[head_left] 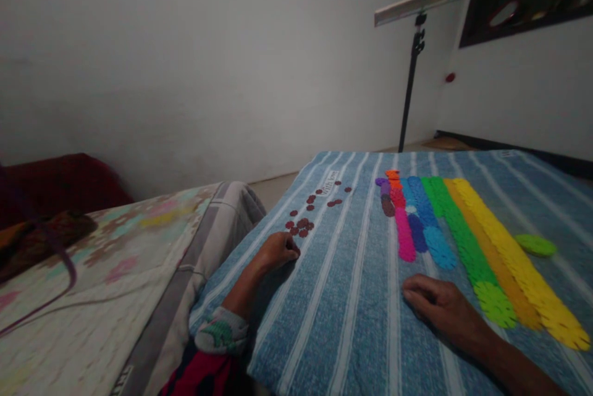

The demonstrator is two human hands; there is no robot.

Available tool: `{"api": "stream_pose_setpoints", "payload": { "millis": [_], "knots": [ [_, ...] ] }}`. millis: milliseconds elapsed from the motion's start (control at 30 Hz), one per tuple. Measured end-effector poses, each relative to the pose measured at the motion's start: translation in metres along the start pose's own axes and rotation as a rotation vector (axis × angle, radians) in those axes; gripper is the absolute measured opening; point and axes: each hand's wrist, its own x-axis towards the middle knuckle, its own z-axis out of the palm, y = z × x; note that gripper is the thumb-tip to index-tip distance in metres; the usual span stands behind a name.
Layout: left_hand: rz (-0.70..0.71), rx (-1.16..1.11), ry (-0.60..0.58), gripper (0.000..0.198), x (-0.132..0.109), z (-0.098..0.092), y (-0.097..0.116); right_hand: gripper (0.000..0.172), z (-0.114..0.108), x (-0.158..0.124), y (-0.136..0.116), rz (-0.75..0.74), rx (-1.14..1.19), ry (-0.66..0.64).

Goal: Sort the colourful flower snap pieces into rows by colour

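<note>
My left hand (pixel 278 250) rests on the blue striped cloth, its fingers curled down and closed. What they hold, if anything, is hidden. Just beyond it lies a loose cluster of small brown notched discs (pixel 302 224), with more scattered farther back. My right hand (pixel 433 297) lies on the cloth with fingers bent together, and nothing shows in them. Rows of overlapping notched plastic discs stretch out beside it: a pink row (pixel 405 238), a blue row (pixel 421 201), a green row (pixel 463 248), an orange-yellow row (pixel 503 272) and a yellow row (pixel 523 254).
A light green pile of discs (pixel 535 245) sits right of the yellow row. The striped cloth (pixel 343 297) covers the table and bears printed lettering. To the left stands another surface under a floral cover (pixel 139 260). A black stand (pixel 408 87) rises behind the table.
</note>
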Motion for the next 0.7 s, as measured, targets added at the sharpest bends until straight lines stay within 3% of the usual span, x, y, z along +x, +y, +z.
{"api": "stream_pose_setpoints", "payload": {
  "millis": [333,533,700],
  "knots": [
    [0.130,0.011,-0.046,0.010,0.005,-0.002,0.007,0.023,-0.001,0.001,-0.009,0.015,0.068,0.012],
    [0.285,-0.023,0.051,0.014,0.018,0.013,0.039,0.022,0.000,0.003,-0.010,0.022,0.070,0.022],
    [0.343,0.176,0.043,0.019,0.021,0.027,0.062,0.020,0.001,0.005,-0.009,0.015,0.094,0.029]
  ]
}}
